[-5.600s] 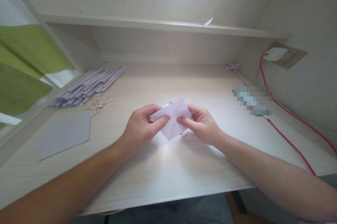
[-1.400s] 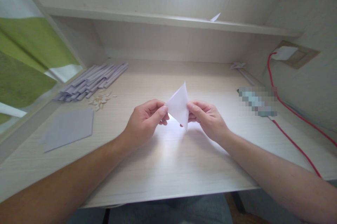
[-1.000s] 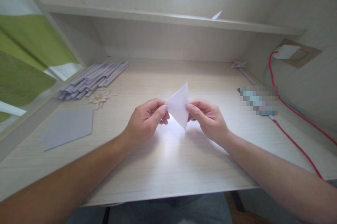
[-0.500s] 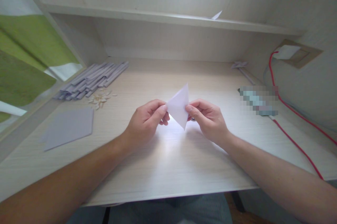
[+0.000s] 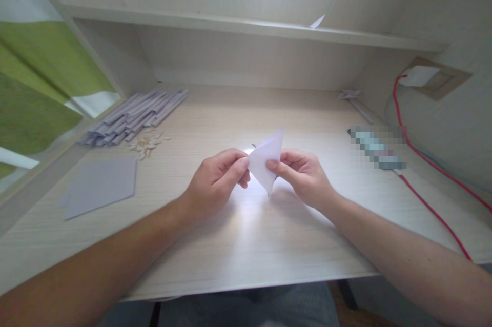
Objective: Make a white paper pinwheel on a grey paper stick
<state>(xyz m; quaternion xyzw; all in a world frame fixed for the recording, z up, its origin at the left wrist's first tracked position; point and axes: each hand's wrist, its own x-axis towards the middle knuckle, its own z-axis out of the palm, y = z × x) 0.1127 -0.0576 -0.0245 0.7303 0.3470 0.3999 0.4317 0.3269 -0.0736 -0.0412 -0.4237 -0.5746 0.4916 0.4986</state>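
Note:
A folded white paper [image 5: 265, 159], roughly triangular, is held up over the middle of the desk between both hands. My left hand [image 5: 221, 176] pinches its left corner between thumb and fingers. On the paper's right side, my right hand [image 5: 302, 173] grips the edge, its thumb pressed on the near face and the other fingers behind. Behind the paper a small dark thing [image 5: 254, 145] peeks out on the desk; most of it is hidden, so I cannot tell what it is.
At left lie a pile of rolled paper tubes [image 5: 134, 116], small pale pieces [image 5: 146, 143] and a stack of paper sheets [image 5: 102, 186]. A paper pinwheel [image 5: 350, 95] lies at back right, near a blurred-out device [image 5: 376, 148] and a red cable [image 5: 434, 214]. A shelf [image 5: 246, 26] spans above.
Both hands and the paper have shifted slightly to the right and nearer. The paper has tilted, and the right thumb sits further in on its face. The small dark thing now shows behind it.

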